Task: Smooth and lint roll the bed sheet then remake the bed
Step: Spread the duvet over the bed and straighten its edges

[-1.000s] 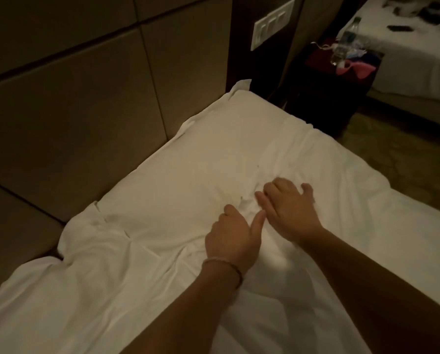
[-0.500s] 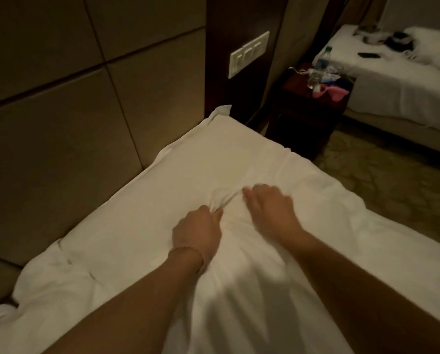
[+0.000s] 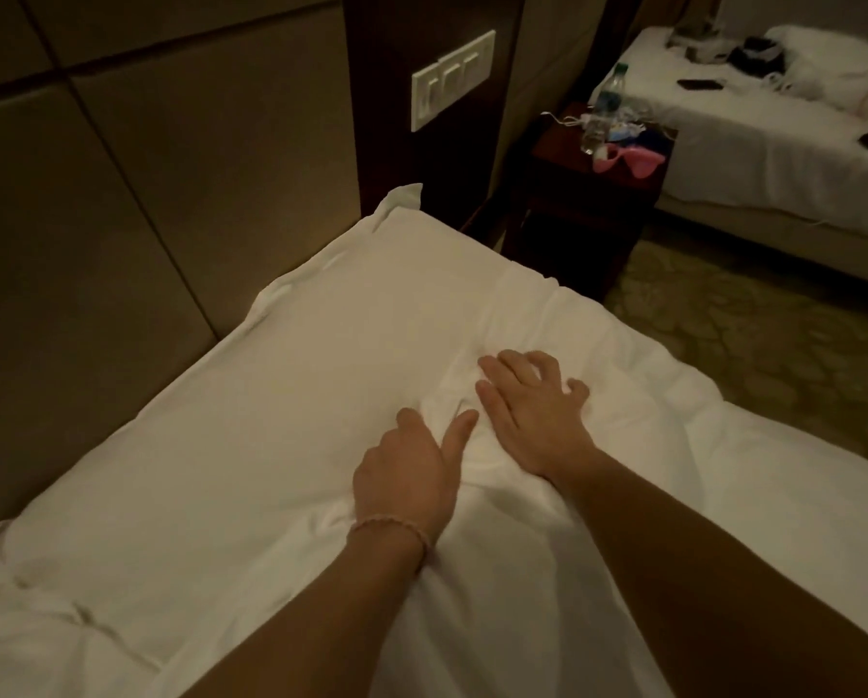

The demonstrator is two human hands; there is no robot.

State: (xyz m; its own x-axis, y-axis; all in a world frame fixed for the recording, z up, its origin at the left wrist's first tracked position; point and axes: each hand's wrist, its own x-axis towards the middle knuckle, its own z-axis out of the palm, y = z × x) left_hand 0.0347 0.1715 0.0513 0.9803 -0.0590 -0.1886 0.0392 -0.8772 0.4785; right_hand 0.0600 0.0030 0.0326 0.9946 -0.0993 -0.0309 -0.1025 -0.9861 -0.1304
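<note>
The white bed sheet point(image 3: 220, 496) covers the bed, with a raised pillow-like end point(image 3: 371, 294) against the padded headboard. Both my hands lie side by side on it near the middle. My left hand point(image 3: 412, 471), with a bracelet on its wrist, rests on the cloth with its thumb spread out, and a small fold rises between thumb and forefinger. My right hand point(image 3: 532, 410) presses flat with its fingers spread. Wrinkles gather around and between the two hands.
A padded headboard wall point(image 3: 145, 219) runs along the left. A switch panel point(image 3: 452, 78) sits on a dark wood post. A dark nightstand point(image 3: 583, 209) carries a water bottle point(image 3: 604, 108) and pink items. A second bed point(image 3: 774, 143) with small objects stands beyond patterned carpet point(image 3: 774, 345).
Half a second ago my left hand pinched a fold of the sheet. Now it has let go and lies on the cloth, while my right hand has spread its fingers flat.
</note>
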